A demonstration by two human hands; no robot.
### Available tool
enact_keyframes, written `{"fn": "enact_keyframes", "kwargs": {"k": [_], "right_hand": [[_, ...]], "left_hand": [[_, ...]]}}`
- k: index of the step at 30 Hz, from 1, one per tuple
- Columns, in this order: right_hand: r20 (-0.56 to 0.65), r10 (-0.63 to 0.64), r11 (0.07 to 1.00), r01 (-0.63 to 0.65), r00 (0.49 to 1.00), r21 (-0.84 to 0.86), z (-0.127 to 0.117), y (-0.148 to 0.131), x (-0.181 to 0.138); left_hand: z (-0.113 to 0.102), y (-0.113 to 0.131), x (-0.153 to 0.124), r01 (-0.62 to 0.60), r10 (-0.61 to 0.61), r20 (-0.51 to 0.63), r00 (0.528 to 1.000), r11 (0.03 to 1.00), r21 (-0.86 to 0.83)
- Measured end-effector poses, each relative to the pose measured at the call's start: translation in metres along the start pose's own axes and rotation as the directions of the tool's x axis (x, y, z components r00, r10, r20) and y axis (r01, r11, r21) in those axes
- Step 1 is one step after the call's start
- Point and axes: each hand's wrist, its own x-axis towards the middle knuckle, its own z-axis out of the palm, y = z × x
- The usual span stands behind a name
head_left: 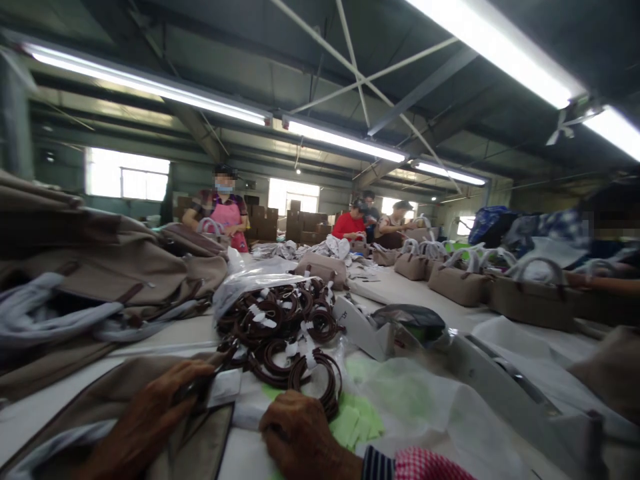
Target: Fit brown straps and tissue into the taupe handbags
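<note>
My left hand [150, 417] lies on a taupe handbag [90, 413] at the near edge of the table, its fingers pinching a small white tag [225, 385] at the bag's corner. Beside it, my right hand [300, 437] rests as a closed fist on the table, on green paper slips [357, 423]; whether it holds anything is hidden. Just beyond both hands lies a heap of coiled brown leather straps [283, 333] with white paper wraps.
A stack of taupe bags [100, 267] rises at left. Two white tape dispensers [363, 327] [515, 393] and clear plastic bags lie at right. Finished bags [457, 283] line the long table. Several other workers stand at the far end and at right.
</note>
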Motion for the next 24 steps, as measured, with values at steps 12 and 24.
{"fn": "enact_keyframes", "kwargs": {"k": [12, 24], "right_hand": [[-0.048, 0.033, 0.986, -0.025, 0.998, 0.167, -0.008, -0.007, -0.007], [-0.036, 0.033, 0.987, -0.027, 0.999, 0.158, -0.008, -0.008, -0.009]], "left_hand": [[-0.023, 0.084, -0.005, 0.067, -0.067, 0.012, 0.998, 0.997, -0.032], [-0.024, 0.091, -0.004, 0.062, -0.062, -0.003, 0.998, 0.997, -0.050]]}}
